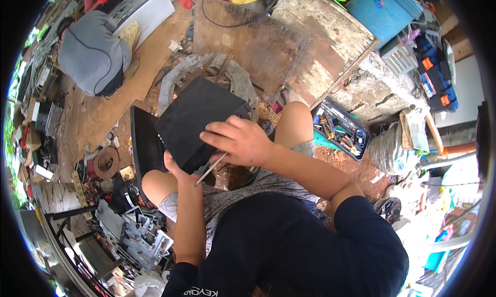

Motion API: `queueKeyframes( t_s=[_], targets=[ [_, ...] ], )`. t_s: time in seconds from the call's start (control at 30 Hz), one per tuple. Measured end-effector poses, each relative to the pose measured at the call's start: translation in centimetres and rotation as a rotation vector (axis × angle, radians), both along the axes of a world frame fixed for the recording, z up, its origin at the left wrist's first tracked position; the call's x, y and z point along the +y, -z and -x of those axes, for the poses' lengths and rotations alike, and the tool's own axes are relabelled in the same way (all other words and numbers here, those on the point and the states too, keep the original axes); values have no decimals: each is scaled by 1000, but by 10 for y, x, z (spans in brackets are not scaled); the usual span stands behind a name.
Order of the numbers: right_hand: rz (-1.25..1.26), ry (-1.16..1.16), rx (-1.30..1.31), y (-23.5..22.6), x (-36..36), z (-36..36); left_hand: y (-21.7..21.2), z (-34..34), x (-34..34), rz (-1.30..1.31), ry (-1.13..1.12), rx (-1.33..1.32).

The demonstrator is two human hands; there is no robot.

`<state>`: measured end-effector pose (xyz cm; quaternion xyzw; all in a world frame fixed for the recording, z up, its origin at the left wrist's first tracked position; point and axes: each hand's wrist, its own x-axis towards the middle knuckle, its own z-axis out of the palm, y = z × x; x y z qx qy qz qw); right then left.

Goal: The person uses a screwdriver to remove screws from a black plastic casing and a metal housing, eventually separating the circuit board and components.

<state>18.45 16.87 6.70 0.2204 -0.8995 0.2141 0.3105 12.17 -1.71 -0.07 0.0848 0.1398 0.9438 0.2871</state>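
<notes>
A flat black box-like casing (pixel 199 116) is tilted in front of my knees, above a grey ring-shaped block (pixel 178 77). My left hand (pixel 177 168) grips its near left corner, thumb at the edge and the other fingers hidden beneath. The fingers of my right hand (pixel 240 142) rest bent over the top face near its right edge. From under that palm a thin metal rod (pixel 211 169), like a screwdriver shaft, points down toward my left wrist; its other end is hidden. A black panel (pixel 144 144) stands upright by my left knee, beside the casing.
An open toolbox (pixel 343 129) with pliers lies right of my right knee. Worn wooden boards (pixel 258 43) and a blue bin (pixel 382 12) are ahead. Another person (pixel 95 51) crouches far left. Scrap metal parts (pixel 137 235) and a brown spool (pixel 106 162) lie on the left.
</notes>
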Motion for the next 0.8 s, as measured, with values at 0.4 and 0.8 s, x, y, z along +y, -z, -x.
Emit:
queueKeyframes(
  t_s=[0.4, 0.8],
  targets=[
    [-151, 43, -4, -8, -9, 3, 36, 4, 2, 82, -61, -77],
    [-620, -43, -317, -35, 16, 26, -20, 7, 28, 481, -173, -210]
  ],
)
